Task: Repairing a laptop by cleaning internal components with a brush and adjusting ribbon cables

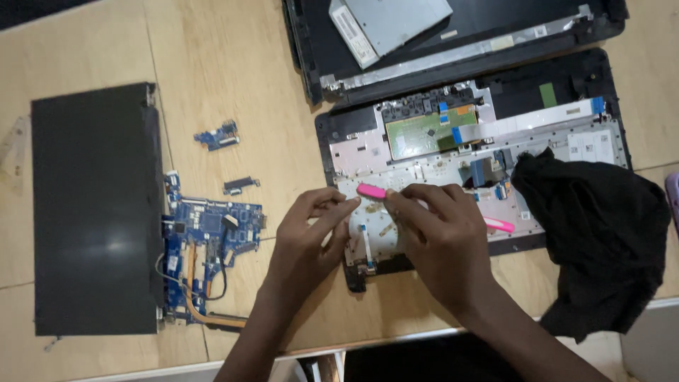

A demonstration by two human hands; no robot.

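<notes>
Judging by what lies on the desk point(233, 64), the teardown of the laptop is well along: the blue motherboard point(209, 237) is already out and rests beside a dark flat panel point(95, 209), two small daughterboards point(218, 134) lie loose near it, and a silver drive point(385, 25) sits in the emptied lid shell point(460, 49) at the top. What seems left is the palmrest chassis point(467, 152), whose white ribbon cable point(523, 122) and green touchpad board point(423, 133) are still in place.

Both hands work over its lower edge. The right hand point(442, 244) has its grip pinched closed on a pink tool point(371, 191), whose far end pokes out past the knuckles. The left hand point(311, 233) presses curled fingertips point(346, 206) against the chassis beside the tool tip; whether that grip holds anything cannot be told.

A black cloth point(601, 247) covers the chassis's right corner. The fingers hide the spot being worked, the lid shell is cut off at the top edge, and a purple object point(673, 198) shows only as a sliver at the right.
</notes>
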